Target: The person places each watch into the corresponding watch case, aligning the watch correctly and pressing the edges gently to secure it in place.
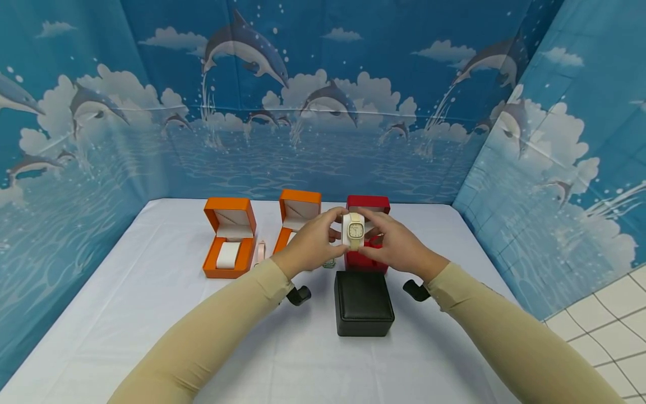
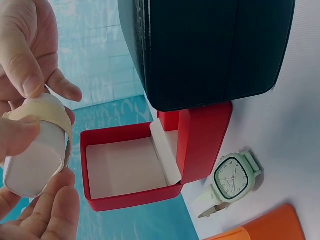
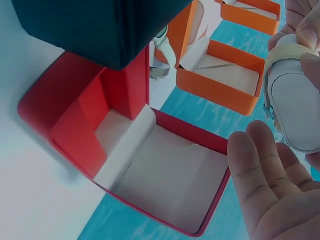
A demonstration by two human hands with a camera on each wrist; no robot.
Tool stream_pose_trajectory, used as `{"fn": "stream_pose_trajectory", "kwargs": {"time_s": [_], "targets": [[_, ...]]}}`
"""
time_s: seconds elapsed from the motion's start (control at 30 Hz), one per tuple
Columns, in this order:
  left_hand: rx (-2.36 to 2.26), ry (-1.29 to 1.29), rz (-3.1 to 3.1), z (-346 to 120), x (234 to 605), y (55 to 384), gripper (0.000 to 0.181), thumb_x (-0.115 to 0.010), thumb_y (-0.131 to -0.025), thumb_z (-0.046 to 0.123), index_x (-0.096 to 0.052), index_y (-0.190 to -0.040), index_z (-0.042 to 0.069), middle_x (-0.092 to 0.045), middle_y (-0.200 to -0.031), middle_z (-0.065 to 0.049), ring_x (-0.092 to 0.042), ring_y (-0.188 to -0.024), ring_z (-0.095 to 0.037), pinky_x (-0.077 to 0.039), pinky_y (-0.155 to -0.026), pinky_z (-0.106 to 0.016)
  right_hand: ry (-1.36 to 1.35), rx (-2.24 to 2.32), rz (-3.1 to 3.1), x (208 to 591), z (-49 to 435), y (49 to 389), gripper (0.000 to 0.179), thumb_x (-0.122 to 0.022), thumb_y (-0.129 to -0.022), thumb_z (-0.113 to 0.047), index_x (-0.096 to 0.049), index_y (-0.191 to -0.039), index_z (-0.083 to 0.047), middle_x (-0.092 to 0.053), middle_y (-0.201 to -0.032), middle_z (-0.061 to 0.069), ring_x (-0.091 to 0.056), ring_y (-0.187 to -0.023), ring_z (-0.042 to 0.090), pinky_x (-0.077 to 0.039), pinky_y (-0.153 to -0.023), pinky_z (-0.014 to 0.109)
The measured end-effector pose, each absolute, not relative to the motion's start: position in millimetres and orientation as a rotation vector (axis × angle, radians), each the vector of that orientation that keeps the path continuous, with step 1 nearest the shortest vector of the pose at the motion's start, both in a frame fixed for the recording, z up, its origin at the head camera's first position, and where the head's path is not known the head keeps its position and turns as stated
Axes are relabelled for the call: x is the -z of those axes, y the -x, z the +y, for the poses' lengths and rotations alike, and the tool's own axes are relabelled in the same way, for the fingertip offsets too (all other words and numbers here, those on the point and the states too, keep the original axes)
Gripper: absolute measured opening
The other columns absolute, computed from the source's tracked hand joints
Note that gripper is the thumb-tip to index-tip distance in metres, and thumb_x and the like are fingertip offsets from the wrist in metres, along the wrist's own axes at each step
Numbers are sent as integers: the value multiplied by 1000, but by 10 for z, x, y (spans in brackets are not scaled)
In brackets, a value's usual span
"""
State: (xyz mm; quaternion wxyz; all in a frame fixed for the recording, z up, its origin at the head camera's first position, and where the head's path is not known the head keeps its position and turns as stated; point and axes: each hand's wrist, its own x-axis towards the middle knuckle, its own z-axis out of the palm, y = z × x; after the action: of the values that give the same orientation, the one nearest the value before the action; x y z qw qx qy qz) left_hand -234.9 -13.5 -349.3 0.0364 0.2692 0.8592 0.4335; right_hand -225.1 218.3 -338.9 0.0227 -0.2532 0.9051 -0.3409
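In the head view, a cream-strapped watch (image 1: 355,230) with a squarish dial is wrapped round a white watch cushion (image 2: 30,170), held up between both hands. My left hand (image 1: 315,240) grips it from the left, thumb below and fingers above. From the right, my right hand (image 1: 401,244) pinches it between thumb and fingertips. In the right wrist view, the lower fingers of the right hand stand apart from the cushion. Behind the hands is an open red watch box (image 3: 170,175), partly covered by them in the head view. Nearer the body stands a closed black box (image 1: 364,303).
Two open orange watch boxes (image 1: 229,273) (image 1: 301,197) stand on the left, the nearer-to-centre one partly behind my left arm. Between them lies a pink-strapped watch (image 1: 261,251). A pale green watch (image 2: 232,178) lies beside the red box. A dolphin-print curtain (image 1: 323,151) borders the white-covered table (image 1: 126,314).
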Motion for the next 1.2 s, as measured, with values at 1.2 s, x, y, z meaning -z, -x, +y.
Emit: {"fn": "stream_pose_trajectory", "kwargs": {"time_s": [1.2], "targets": [[-1265,-797,2593,70,3611,2539,85,-79,-96,15,-29,-165,15,-49,-156,-6,-65,-127,-25,-62,-96,-32,669,1038,2810,3512,2377,2363,87,-78,-94,-9,-28,-166,-12,-54,-146,19,-69,-116,33,-61,-97,51]]}}
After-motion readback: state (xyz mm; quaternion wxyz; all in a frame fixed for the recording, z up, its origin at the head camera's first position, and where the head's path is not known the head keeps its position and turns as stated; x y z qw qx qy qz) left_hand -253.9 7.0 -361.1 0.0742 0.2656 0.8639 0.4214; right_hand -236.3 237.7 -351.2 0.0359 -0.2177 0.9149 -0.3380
